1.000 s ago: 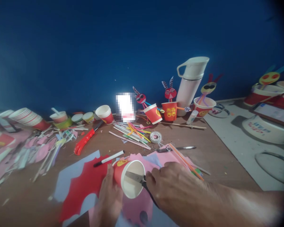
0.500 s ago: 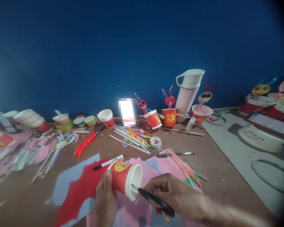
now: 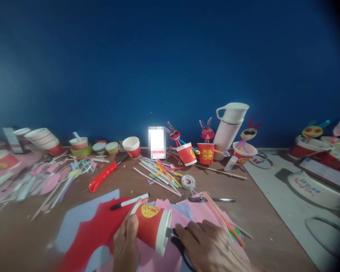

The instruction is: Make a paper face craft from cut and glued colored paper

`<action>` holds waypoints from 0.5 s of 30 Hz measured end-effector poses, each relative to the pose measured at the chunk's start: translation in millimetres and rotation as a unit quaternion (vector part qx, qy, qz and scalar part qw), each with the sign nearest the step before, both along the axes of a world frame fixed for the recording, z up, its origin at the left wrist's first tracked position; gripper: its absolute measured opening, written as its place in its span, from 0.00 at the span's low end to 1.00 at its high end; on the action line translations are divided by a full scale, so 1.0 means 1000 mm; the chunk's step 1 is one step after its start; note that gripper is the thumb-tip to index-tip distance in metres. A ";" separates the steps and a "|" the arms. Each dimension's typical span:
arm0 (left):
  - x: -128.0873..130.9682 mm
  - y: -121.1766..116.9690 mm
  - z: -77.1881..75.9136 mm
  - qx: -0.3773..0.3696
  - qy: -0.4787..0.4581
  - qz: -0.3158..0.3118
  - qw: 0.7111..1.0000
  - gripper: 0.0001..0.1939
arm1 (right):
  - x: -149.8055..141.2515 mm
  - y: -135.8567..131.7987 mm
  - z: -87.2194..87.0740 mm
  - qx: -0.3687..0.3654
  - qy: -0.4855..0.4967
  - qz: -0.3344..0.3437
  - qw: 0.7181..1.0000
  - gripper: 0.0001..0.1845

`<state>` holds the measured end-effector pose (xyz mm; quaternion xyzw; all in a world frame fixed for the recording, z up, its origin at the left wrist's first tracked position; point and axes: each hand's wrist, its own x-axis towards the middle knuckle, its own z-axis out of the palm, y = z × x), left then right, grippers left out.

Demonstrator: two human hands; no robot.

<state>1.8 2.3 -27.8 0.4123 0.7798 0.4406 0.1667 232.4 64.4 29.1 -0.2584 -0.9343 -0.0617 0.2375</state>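
Observation:
My left hand (image 3: 126, 241) is closed around a red paper cup (image 3: 153, 226) with a gold emblem, tilted on its side with its mouth to the right. In my right hand (image 3: 208, 241) is a pair of black-handled scissors (image 3: 180, 243). The blades reach the cup's white rim; their tips are hidden at the mouth. Beneath both hands lie sheets of pink paper (image 3: 150, 260) and red paper (image 3: 93, 234). A white marker with a black cap (image 3: 130, 201) lies just behind the cup.
Paper straws (image 3: 158, 174) and a tape roll (image 3: 187, 182) lie beyond my hands. A red-handled knife (image 3: 103, 176) is at left. Cup figures (image 3: 206, 153) and a white flask (image 3: 229, 128) stand by the wall. Stacked cups (image 3: 45, 141) lean at far left.
My right hand has turned palm down, and the scissors have moved closer against the cup's mouth. The cup has shifted slightly down and right in view. The camera has tilted up a little.

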 end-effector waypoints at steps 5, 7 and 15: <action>0.021 0.009 0.031 -0.011 -0.104 0.016 0.994 0.22 | 0.000 0.000 0.014 -0.349 -0.001 0.006 0.937 0.21; 0.025 0.011 0.040 -0.005 -0.132 0.012 0.991 0.23 | -0.003 0.005 0.021 -0.552 0.029 -0.016 0.833 0.21; 0.029 0.007 0.043 -0.038 -0.176 0.037 0.983 0.26 | -0.003 0.009 0.015 -0.698 0.109 -0.037 0.707 0.15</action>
